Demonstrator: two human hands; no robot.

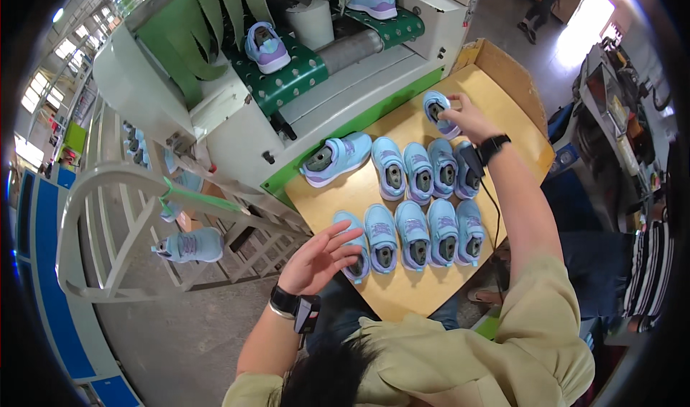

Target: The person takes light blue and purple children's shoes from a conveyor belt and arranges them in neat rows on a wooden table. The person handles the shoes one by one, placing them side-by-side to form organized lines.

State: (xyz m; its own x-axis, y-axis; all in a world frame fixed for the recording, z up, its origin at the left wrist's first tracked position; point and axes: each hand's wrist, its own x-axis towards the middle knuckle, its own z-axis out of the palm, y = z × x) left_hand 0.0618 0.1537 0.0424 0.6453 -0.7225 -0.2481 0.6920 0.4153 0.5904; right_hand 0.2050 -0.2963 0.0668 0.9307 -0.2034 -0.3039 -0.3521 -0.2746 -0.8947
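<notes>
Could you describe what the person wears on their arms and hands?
Both hands are bare: left hand, right hand. Each wrist carries a black band with a small black device, left, right; a thin black cable runs down the right forearm. Olive-yellow sleeves are pushed up.

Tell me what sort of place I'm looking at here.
Most likely a shoe factory line. Rows of light-blue and purple sneakers lie on a wooden worktable, more ride a green dotted conveyor belt out of a white machine, and the right hand holds one sneaker.
</notes>
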